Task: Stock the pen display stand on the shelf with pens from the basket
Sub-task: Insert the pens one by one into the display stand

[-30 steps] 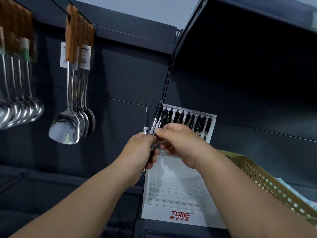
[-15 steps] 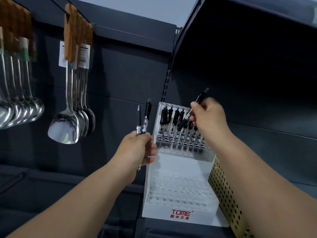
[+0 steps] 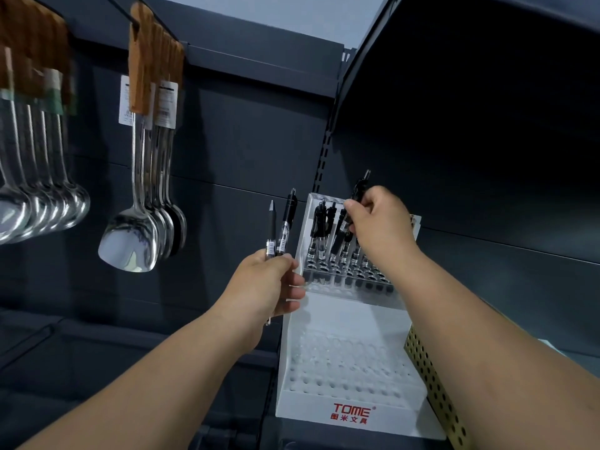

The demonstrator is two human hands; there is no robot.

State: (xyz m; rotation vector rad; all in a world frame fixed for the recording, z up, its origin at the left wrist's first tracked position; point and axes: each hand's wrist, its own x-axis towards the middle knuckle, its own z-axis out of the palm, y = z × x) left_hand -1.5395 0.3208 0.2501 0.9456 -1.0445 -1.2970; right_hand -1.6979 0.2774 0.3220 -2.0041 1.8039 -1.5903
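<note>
Dark grey shelving w/ panel back wall; upper shelf (image 3: 487, 43) overhangs far right, slotted upright (image 3: 324, 157) runs down the middle. White pen display stand (image 3: 350, 401) sits on lower shelf, near centre-right, red TOME logo on front edge; lower tier holes unfilled, upper tier's far row has several pens (image 3: 319, 232) upright at its left end. Left hand (image 3: 269, 287) closed round two spare pens (image 3: 281, 228), tips up, just left of stand. Right hand (image 3: 380, 219) pinches one black pen (image 3: 358, 190) over the upper tier, tilted, lower end hidden among the row. Perforated basket (image 3: 435, 384) touching stand's right side. Ladles & spoons (image 3: 130, 248) hang far left, well apart from the stand.
</note>
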